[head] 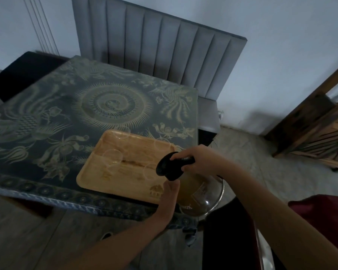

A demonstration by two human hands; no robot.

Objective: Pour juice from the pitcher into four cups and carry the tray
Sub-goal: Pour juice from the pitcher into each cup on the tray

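Fingers (180,155) grip pitcher (199,190) at tray (98,174) edge.

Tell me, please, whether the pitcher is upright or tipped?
Tipped: the pitcher leans its black lid toward the tray, held by both hands.

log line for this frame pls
phase: pouring | right hand: grips pitcher handle, tilted toward tray | left hand: steadies pitcher body | cups: clear, on tray; fill level unclear
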